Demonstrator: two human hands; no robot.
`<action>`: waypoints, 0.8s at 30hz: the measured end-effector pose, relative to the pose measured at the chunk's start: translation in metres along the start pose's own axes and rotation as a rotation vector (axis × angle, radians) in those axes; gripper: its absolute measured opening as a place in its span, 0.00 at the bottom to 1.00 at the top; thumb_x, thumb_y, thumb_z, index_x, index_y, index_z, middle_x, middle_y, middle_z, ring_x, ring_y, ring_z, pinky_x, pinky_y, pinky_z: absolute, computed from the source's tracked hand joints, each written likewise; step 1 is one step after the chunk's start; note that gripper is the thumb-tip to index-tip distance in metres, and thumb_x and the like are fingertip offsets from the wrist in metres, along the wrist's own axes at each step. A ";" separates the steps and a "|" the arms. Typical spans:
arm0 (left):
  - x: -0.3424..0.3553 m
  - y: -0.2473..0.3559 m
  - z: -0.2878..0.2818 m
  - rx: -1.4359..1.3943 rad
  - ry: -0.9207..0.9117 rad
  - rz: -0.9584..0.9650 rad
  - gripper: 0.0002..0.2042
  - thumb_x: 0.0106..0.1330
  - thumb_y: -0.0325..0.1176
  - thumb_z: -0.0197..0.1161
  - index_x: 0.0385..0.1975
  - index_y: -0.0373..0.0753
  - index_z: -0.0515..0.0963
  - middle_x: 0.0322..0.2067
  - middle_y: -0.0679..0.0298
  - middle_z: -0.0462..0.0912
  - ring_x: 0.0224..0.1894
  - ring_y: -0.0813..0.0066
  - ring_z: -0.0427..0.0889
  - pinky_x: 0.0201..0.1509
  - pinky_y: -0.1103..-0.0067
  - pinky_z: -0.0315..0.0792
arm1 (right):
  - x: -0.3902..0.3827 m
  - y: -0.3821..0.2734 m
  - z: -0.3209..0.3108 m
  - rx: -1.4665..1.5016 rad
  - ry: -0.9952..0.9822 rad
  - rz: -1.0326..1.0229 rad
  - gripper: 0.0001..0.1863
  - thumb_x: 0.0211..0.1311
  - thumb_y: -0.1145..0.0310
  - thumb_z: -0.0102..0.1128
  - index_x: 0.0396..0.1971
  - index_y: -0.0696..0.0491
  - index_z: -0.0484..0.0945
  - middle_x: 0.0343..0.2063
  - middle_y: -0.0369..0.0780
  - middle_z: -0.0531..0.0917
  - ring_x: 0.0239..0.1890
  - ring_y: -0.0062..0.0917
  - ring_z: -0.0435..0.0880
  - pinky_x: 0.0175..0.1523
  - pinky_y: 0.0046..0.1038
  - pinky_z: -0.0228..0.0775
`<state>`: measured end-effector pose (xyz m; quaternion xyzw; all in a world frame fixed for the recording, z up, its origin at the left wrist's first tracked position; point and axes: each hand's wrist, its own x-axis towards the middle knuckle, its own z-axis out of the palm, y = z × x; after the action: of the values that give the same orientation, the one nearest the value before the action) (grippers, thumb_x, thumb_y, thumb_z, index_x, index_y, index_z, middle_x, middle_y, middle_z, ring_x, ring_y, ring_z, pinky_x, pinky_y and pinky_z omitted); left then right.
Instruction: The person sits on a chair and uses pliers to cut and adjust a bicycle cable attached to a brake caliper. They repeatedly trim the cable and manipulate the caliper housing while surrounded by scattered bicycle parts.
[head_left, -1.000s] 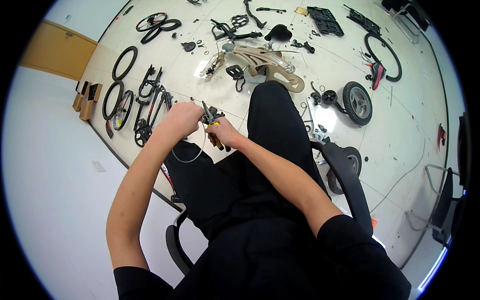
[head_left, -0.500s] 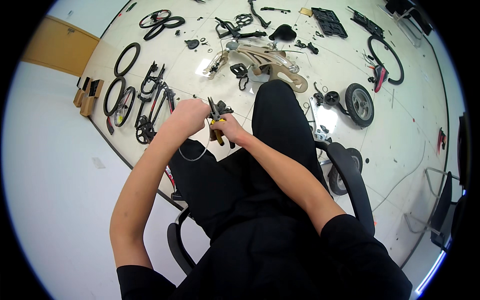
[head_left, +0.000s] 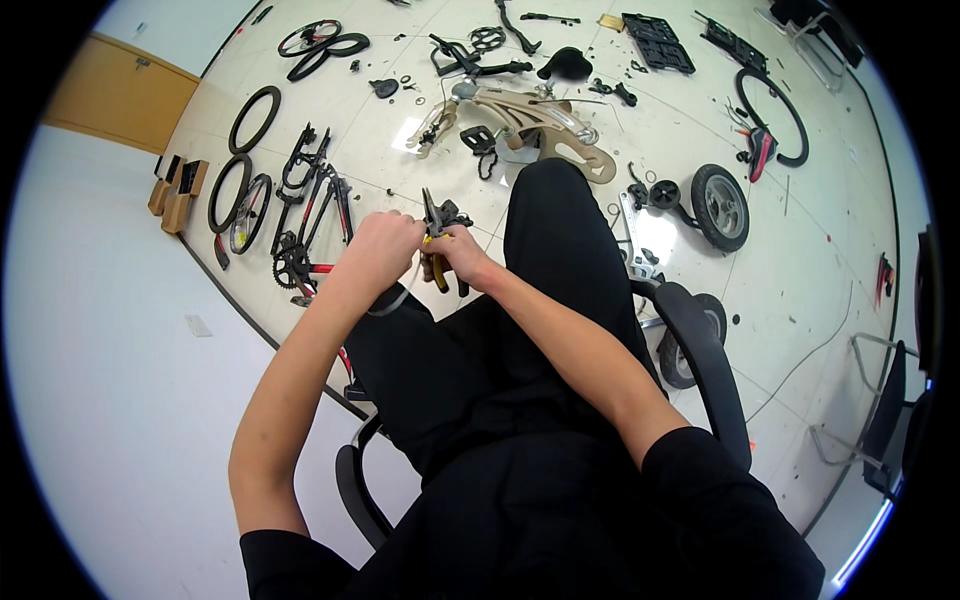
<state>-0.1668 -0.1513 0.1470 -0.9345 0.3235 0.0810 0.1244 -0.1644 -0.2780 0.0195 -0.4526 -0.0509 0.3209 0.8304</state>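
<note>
Above my lap, my right hand (head_left: 460, 254) is closed round a pair of pliers (head_left: 432, 216) with yellow handles, its jaws pointing away from me. A small dark mechanical part (head_left: 456, 216) sits beside the jaws, at the fingers of that hand; its kind is not clear. My left hand (head_left: 385, 246) is a closed fist right next to the pliers. A thin grey cable (head_left: 397, 302) curves down below this fist over my left thigh. The fist's fingertips are hidden, so whether they pinch the cable cannot be made out.
A bike frame (head_left: 318, 205) lies left, near loose tyres (head_left: 228, 192). Ahead are a beige frame (head_left: 520, 110), a pedal (head_left: 477, 140), a black saddle (head_left: 566, 66) and a tool case (head_left: 658, 44). A small wheel (head_left: 720, 208) lies right, beyond my chair's armrest (head_left: 705, 370).
My left fist has come slightly nearer to me and to the right, closer to the pliers. The cable loop under it hangs smaller and higher. My right hand has barely moved.
</note>
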 end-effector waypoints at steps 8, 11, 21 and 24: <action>-0.017 0.009 0.008 0.311 0.074 0.117 0.04 0.48 0.28 0.58 0.23 0.37 0.74 0.23 0.62 0.77 0.31 0.68 0.78 0.35 0.76 0.72 | -0.007 -0.008 0.002 -0.008 -0.075 0.139 0.10 0.56 0.71 0.51 0.20 0.62 0.74 0.19 0.45 0.79 0.20 0.30 0.81 0.29 0.30 0.76; -0.022 0.005 0.013 0.325 0.061 0.147 0.04 0.48 0.29 0.57 0.22 0.37 0.74 0.23 0.62 0.77 0.31 0.68 0.78 0.34 0.76 0.71 | -0.001 0.002 0.003 -0.055 -0.088 0.149 0.11 0.57 0.70 0.53 0.24 0.64 0.77 0.23 0.46 0.82 0.23 0.30 0.83 0.34 0.30 0.77; -0.022 0.009 0.010 0.380 0.078 0.139 0.04 0.48 0.29 0.58 0.22 0.37 0.74 0.22 0.62 0.76 0.31 0.69 0.77 0.34 0.76 0.70 | -0.004 0.005 0.010 -0.088 -0.033 0.149 0.11 0.56 0.72 0.49 0.16 0.60 0.69 0.14 0.43 0.76 0.12 0.30 0.76 0.18 0.31 0.70; -0.019 0.010 0.008 0.350 0.070 0.147 0.04 0.48 0.29 0.58 0.22 0.37 0.75 0.22 0.62 0.77 0.31 0.68 0.77 0.34 0.76 0.71 | -0.003 0.006 0.007 -0.099 -0.018 0.087 0.10 0.56 0.73 0.50 0.18 0.61 0.71 0.15 0.44 0.77 0.13 0.30 0.77 0.19 0.30 0.70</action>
<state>-0.1879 -0.1454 0.1420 -0.8748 0.4040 -0.0001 0.2673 -0.1721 -0.2727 0.0192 -0.4919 -0.0544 0.3579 0.7918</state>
